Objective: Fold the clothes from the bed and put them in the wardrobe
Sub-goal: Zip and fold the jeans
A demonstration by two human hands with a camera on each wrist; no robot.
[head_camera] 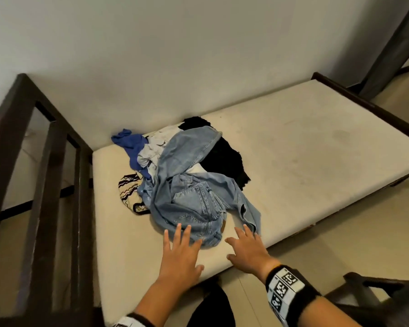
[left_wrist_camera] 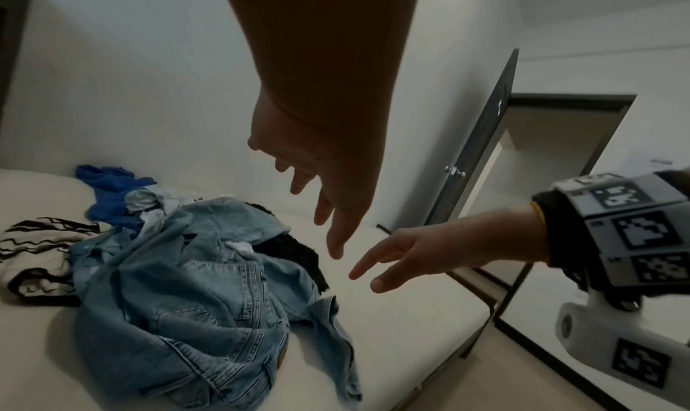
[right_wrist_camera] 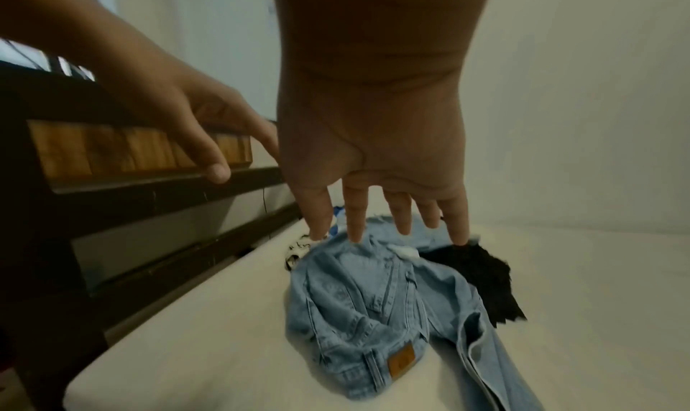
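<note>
A heap of clothes lies on the bare mattress [head_camera: 293,149]: light blue jeans [head_camera: 189,185] on top, a black garment [head_camera: 224,156] to their right, a blue garment [head_camera: 132,147] and a white one behind, and a cream knit with black zigzags [head_camera: 128,190] at the left. My left hand [head_camera: 180,246] hovers with spread fingers over the near edge of the jeans [left_wrist_camera: 194,299]. My right hand [head_camera: 248,246] is spread beside it, above the mattress near a jeans leg [right_wrist_camera: 485,343]. Neither hand holds anything.
A dark wooden bed frame [head_camera: 45,161] rises at the left, and a rail [head_camera: 364,102] runs along the bed's far end. A white wall stands behind the bed. An open dark-framed door [left_wrist_camera: 481,140] shows to the right. Tiled floor lies in front of the bed.
</note>
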